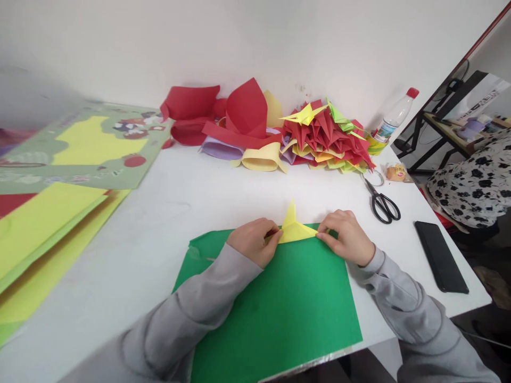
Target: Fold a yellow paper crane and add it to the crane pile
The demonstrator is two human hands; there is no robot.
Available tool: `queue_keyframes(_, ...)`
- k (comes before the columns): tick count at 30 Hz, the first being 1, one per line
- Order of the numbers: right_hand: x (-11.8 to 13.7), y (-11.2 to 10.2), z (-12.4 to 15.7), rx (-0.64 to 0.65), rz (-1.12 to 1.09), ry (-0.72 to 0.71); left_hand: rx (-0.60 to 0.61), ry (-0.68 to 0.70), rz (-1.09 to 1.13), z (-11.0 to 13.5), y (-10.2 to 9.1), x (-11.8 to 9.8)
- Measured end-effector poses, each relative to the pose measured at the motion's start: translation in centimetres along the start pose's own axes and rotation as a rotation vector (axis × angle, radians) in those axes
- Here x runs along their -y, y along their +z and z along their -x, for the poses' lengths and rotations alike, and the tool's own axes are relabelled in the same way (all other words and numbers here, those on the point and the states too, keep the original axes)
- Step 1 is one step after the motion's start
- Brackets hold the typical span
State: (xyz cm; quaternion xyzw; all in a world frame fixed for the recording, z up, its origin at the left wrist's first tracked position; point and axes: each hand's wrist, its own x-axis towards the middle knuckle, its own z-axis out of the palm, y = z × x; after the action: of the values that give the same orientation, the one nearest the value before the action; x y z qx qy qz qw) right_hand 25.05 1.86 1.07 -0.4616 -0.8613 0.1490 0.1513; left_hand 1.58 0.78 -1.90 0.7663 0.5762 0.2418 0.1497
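Yellow origami piece [294, 233] pinched at opposite ends by left hand [255, 240] and right hand [348, 236], fingertips closed, over green sheet [275, 308].

Soft, even light brightens a white tabletop [151, 213] and pale wall [239, 42], leaving faint shadows, as wide-angle distortion (strongest toward the corners) stretches the gray sleeves [195, 303], the printed board [154, 144] at far left blurs, and the lower-right background [493, 314] lies dim.
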Motion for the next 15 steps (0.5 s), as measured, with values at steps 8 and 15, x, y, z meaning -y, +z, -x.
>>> queue_keyframes(8, 0.06, -0.04, -0.03, 0.059, 0.075, -0.018, 0.016, 0.037, 0.02, 0.18, -0.13, -0.02)
queue_keyframes(15, 0.45, -0.28, 0.18, 0.167, -0.138, 0.198, 0.0, 0.059, 0.031, 0.28, 0.01, 0.07)
